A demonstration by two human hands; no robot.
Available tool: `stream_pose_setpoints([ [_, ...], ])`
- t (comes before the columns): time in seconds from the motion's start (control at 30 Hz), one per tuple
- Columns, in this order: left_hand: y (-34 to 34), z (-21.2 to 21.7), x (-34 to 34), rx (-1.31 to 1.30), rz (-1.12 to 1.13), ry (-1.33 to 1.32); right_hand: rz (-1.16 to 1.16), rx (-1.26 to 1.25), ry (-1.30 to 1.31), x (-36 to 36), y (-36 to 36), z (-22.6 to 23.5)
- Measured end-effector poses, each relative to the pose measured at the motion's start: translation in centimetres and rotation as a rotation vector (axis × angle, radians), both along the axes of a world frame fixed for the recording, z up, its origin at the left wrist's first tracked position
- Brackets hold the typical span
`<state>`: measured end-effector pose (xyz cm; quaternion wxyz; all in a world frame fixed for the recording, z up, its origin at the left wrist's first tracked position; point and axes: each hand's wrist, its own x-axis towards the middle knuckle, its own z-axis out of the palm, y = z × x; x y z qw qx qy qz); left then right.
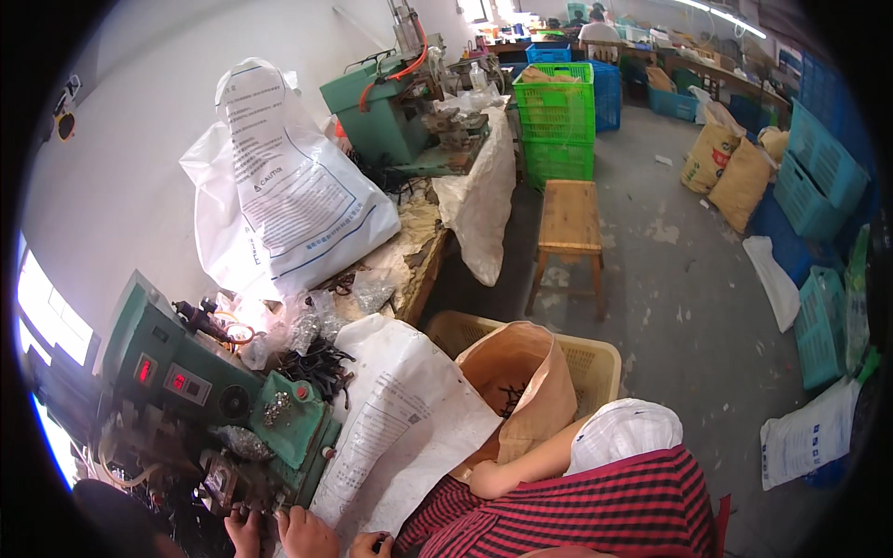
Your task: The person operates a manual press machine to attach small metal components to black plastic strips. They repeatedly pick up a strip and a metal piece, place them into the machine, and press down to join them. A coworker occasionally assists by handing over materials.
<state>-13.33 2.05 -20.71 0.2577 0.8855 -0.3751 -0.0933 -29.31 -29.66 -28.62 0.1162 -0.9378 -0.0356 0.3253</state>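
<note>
At the lower edge, my left hand [305, 534] has its fingers bent close to the metal fixture [223, 482] of a green bench machine [167, 349]. Other bent fingers [244, 532] show right beside it, partly cut off; whatever they pinch is too small to make out. My right hand [370, 546] is closed round a small black piece [379, 545], over the end of a white printed sack [400, 400] spread across my lap. On the machine's green tray lie small metal parts [276, 409]. Behind them is a heap of black strip-like parts [321, 370].
Right of the sack, a yellow basket [595, 363] holds a brown paper bag [535, 372] with black parts inside. A wooden stool [570, 219], stacked green crates [558, 121] and a second green machine [381, 116] stand beyond. A full white sack [288, 195] rests on the bench.
</note>
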Motion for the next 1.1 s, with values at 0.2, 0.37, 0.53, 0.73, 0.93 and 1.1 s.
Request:
stream_pose_setpoints([
  [0.2, 0.0, 0.7, -0.4, 0.008, 0.012, 0.015, 0.029, 0.026, -0.03, 0.0, 0.1, -0.5],
  [0.37, -0.9, 2.6, -1.7, 0.024, 0.034, 0.006, 0.006, 0.02, -0.041, -0.4, 0.3, -0.8],
  [0.53, -2.2, 4.4, -2.8, 0.026, 0.102, 0.06, -0.031, 0.059, -0.162, -0.9, 0.3, -1.5],
  [0.73, -2.5, 5.1, -3.5, 0.053, 0.153, 0.083, 0.026, -0.025, -0.169, -0.7, 0.6, -2.5],
  [0.93, -2.3, 4.6, -3.3, 0.029, 0.124, 0.077, 0.01, -0.01, -0.29, -0.6, 1.4, -8.6],
  [1.1, -3.2, 6.1, -4.0, 0.079, 0.162, 0.093, -0.016, -0.013, -0.318, -0.4, 1.7, -11.1],
])
